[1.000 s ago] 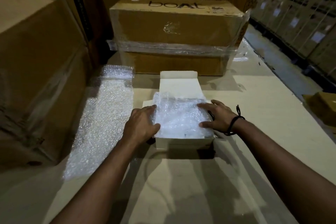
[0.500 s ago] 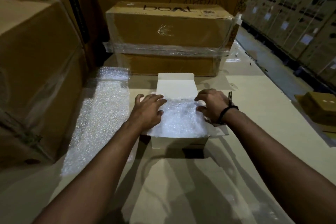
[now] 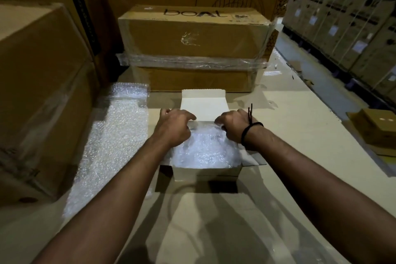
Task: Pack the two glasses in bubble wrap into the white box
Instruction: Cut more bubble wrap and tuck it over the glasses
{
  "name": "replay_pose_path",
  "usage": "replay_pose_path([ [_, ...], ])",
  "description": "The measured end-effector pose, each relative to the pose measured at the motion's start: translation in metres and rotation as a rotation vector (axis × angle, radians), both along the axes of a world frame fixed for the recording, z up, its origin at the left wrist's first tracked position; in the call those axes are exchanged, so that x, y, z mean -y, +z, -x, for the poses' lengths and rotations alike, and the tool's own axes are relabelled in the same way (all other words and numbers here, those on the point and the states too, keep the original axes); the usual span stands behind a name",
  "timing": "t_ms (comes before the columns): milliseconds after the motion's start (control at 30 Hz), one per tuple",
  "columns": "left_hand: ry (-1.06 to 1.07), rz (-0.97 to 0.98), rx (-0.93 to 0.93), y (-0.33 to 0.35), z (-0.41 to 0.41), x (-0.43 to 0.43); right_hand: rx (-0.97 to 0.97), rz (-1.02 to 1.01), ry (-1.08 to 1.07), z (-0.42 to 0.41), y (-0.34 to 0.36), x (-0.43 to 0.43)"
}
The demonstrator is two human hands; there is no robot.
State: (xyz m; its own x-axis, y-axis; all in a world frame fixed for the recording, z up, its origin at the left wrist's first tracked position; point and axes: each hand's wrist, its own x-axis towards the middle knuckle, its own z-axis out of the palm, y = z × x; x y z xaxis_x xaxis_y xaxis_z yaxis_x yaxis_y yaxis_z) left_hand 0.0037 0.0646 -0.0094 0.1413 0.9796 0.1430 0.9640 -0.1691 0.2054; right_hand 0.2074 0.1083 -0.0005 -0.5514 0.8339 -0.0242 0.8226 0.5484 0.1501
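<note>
One white box (image 3: 205, 174) on the desk (image 3: 300, 130) holds one bubble-wrapped bundle (image 3: 205, 150); the glasses inside cannot be counted. The left hand (image 3: 174, 127) and right hand (image 3: 232, 129) curl their fingers over its far edge, and hard pressing there could crack glass or leave wrap jamming the single lid flap (image 3: 203, 104). One spare bubble sheet (image 3: 115, 135) lies left.

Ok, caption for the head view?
Head view: left hand and right hand at the far edge of bubble wrap in the open white box.
</note>
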Motion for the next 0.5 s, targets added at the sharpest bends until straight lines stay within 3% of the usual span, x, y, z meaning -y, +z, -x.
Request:
replay_pose_path([
  [200, -0.042, 0.135, -0.232, -0.005, -0.005, -0.006, 0.287, 0.037, 0.029, 0.014, -0.019, 0.008],
  [300, -0.083, 0.031, -0.247, -0.004, -0.003, -0.004, 0.214, 0.1, 0.019, 0.01, -0.017, 0.008],
  [400, -0.082, -0.073, -0.206, -0.005, 0.004, -0.003, -0.02, 0.149, -0.055, -0.002, -0.002, 0.005],
  [500, -0.074, 0.014, -0.193, -0.01, 0.004, -0.006, 0.066, 0.056, -0.069, -0.01, 0.004, 0.004],
])
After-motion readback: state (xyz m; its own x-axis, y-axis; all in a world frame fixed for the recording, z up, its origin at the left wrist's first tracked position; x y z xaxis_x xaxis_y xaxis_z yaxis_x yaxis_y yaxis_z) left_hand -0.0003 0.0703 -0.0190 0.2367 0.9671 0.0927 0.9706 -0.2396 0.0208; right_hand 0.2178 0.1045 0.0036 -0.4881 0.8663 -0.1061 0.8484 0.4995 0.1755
